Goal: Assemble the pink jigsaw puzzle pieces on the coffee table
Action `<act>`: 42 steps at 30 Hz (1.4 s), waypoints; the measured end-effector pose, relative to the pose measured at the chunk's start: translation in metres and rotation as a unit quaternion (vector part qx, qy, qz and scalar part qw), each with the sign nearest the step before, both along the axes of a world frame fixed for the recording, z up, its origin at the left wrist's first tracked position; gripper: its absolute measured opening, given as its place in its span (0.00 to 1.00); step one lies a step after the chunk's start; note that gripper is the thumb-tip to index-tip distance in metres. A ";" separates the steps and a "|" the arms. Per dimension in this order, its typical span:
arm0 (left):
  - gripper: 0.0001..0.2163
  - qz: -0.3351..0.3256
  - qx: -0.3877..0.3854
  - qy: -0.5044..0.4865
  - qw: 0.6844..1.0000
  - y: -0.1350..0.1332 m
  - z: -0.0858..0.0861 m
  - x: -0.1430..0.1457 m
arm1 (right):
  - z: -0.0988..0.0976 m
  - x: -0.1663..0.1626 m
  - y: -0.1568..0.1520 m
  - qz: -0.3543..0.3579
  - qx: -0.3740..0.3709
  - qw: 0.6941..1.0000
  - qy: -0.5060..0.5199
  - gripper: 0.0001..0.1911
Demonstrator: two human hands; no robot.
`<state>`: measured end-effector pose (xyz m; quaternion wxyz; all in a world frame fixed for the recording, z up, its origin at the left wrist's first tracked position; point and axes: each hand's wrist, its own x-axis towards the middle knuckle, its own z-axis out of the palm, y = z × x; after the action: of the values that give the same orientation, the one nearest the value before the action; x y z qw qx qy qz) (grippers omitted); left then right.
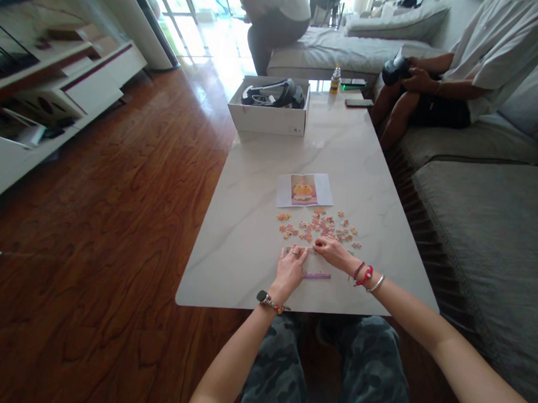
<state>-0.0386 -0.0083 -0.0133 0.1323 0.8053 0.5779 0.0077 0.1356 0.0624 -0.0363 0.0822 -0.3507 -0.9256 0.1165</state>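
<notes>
worktop [234, 236] has, toward its front edge, mostly loose puzzle pieces [327, 221] and one purple strip [318, 276], perhaps joined; left hand [290, 268] is spread, right hand [332, 252] pinching, what i cannot tell.

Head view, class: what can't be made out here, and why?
In the head view:
What lies under the left hand: the hand itself covers it.
Whether the right hand holds anything: too small to tell.
Prints on the puzzle pieces: too small.
The white box: its bottom is hidden by the near wall and the headset.
The farther person: head cut off by the top edge.
</notes>
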 end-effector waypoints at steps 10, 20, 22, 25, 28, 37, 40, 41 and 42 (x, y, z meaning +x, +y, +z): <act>0.23 0.000 0.013 -0.017 1.000 -0.001 -0.002 0.001 | 0.000 0.001 0.003 0.046 -0.003 0.999 0.003 0.11; 0.24 0.027 0.000 0.003 1.000 -0.001 0.007 0.007 | 0.006 0.011 -0.023 -0.126 -0.034 0.990 0.045 0.09; 0.24 0.036 -0.001 -0.005 0.999 -0.001 0.007 0.007 | 0.006 0.010 -0.029 -0.157 -0.042 0.987 0.017 0.06; 0.24 0.044 -0.003 -0.012 0.999 -0.005 0.006 0.005 | 0.007 0.006 -0.031 -0.182 -0.049 0.982 -0.010 0.04; 0.24 0.040 -0.008 -0.015 0.999 -0.009 0.005 0.003 | 0.009 0.003 -0.029 -0.176 -0.047 0.983 -0.014 0.05; 0.25 0.025 -0.025 -0.015 0.999 -0.013 0.005 -0.003 | 0.010 -0.026 -0.037 -0.165 -0.036 0.985 -0.023 0.06; 0.25 0.023 -0.025 -0.019 0.999 -0.013 0.004 -0.003 | 0.010 -0.032 -0.037 -0.181 -0.029 0.982 -0.037 0.06; 0.25 0.023 -0.025 -0.021 0.999 -0.013 0.004 -0.003 | 0.011 -0.033 -0.037 -0.182 -0.031 0.982 -0.035 0.06; 0.25 0.024 -0.024 -0.022 0.999 -0.013 0.004 -0.003 | 0.011 -0.033 -0.037 -0.181 -0.034 0.982 -0.031 0.05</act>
<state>-0.0417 -0.0210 -0.0096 0.1642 0.7873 0.5942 0.0142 0.1029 0.0253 -0.0254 0.0611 -0.5187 -0.8442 0.1206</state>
